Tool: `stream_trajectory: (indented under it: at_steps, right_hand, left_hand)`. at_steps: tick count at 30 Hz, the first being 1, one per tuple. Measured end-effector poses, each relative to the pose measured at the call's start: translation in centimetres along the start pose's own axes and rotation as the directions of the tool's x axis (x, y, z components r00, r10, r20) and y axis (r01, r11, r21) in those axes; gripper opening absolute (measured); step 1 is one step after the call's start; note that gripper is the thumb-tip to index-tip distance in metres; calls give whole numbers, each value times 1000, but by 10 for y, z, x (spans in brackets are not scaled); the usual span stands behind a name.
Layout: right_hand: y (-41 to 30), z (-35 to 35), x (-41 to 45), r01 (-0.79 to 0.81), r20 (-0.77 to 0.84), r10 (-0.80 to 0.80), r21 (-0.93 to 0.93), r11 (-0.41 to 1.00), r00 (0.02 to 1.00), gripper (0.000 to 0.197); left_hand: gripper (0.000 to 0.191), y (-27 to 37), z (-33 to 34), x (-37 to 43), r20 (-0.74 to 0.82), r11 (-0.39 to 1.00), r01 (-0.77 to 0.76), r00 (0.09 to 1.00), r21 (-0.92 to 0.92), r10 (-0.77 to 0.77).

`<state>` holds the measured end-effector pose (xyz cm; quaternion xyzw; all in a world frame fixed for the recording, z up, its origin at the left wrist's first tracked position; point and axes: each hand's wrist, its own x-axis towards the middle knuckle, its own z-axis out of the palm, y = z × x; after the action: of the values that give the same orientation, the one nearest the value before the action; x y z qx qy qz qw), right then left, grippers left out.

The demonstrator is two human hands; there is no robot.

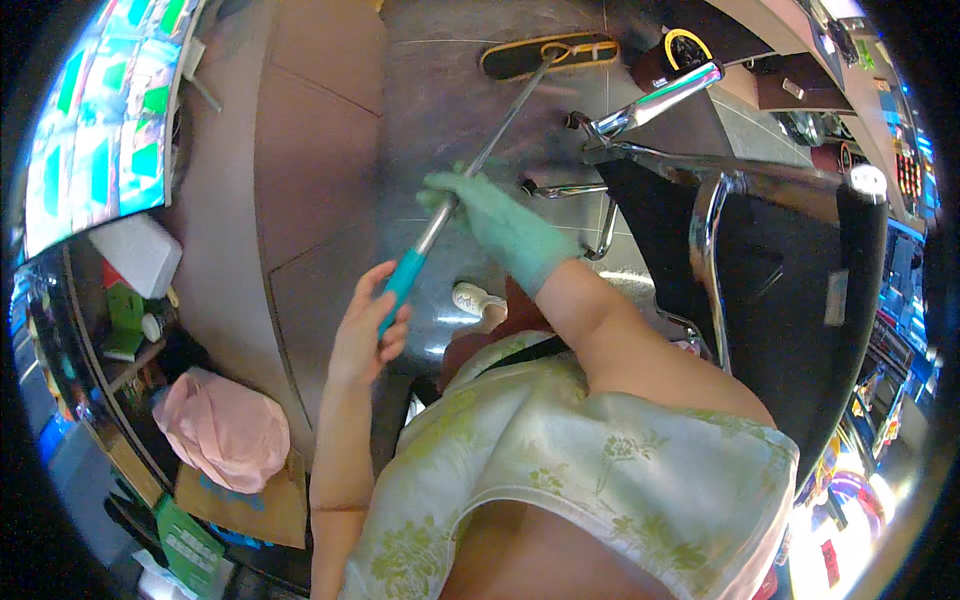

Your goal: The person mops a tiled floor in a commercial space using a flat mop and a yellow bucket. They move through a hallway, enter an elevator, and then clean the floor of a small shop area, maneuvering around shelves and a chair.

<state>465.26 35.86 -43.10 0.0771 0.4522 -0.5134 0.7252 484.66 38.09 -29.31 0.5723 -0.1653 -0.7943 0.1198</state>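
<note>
A flat mop's metal pole (504,127) runs from the centre of the view up to the mop head (551,58), a dark pad edged in yellow on the grey tiled floor. My left hand (373,322) is bare and closed round the turquoise grip (403,285) at the pole's near end. Further along, my right hand (499,217) wears a pale green rubber glove and is wrapped round the metal part of the pole. The gloved fingers look slightly blurred.
At the right stands a black office chair (795,270) with chrome arms and legs. A brown counter (319,142) lines the left, with a screen (105,112) above. A pink bag (225,431) lies lower left. My shoe (471,299) is on the floor.
</note>
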Motion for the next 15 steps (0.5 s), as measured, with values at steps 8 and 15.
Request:
stream_trajectory:
  at_steps: [8, 15]
  right_hand:
    - [101, 35, -89, -233, 233, 341, -392, 890, 911, 48]
    - [102, 32, -136, -256, 247, 353, -352, 900, 902, 42]
  left_hand:
    - [38, -48, -66, -166, -64, 930, -96, 990, 354, 126]
    - [36, -56, -30, -159, 469, -185, -488, 562, 853, 681]
